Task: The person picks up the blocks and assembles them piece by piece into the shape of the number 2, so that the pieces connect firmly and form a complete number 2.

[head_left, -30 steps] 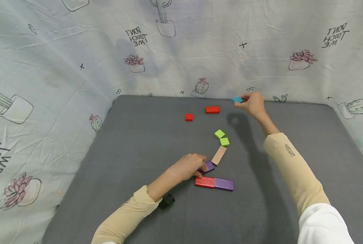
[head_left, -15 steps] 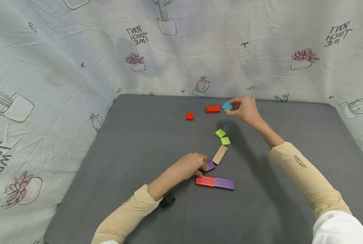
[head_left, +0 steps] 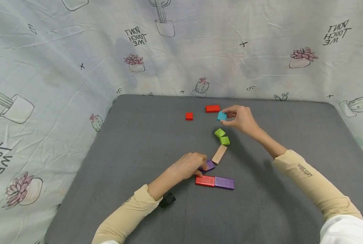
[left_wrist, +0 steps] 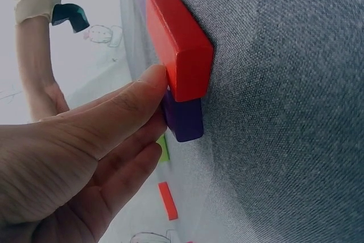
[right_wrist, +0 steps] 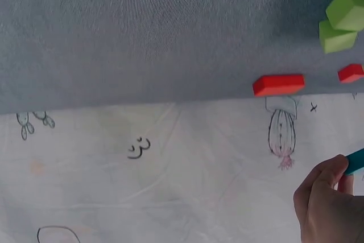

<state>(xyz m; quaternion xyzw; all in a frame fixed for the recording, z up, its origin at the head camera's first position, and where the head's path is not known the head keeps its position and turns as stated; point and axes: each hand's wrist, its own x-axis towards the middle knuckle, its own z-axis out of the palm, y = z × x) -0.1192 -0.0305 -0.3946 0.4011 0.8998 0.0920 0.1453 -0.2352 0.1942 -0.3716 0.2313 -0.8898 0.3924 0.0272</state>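
My left hand [head_left: 185, 166] grips a purple block [head_left: 210, 165] lying on the table, fingers over it and thumb at its near side. That thumb also lies against a red block [left_wrist: 181, 46] in the left wrist view. The red block joins end to end with a second purple block [head_left: 224, 183]. Above the table, my right hand [head_left: 243, 119] pinches a light blue block [head_left: 222, 116] between thumb and fingers. Below it are two green blocks [head_left: 225, 140] touching at their corners. A bare wooden block [head_left: 219, 154] runs slantwise between the green blocks and the gripped purple one.
Toward the back of the grey table [head_left: 139, 135] lie a long red block [head_left: 212, 108] and a small red block [head_left: 189, 116]. A black object [head_left: 167, 200] shows beside the left forearm. Printed cloth [head_left: 184, 44] hangs behind the table and at its left.
My right hand has carried the light blue block left and nearer, from the table's back edge to a spot above the green blocks. The left hand has stayed put on the purple block.
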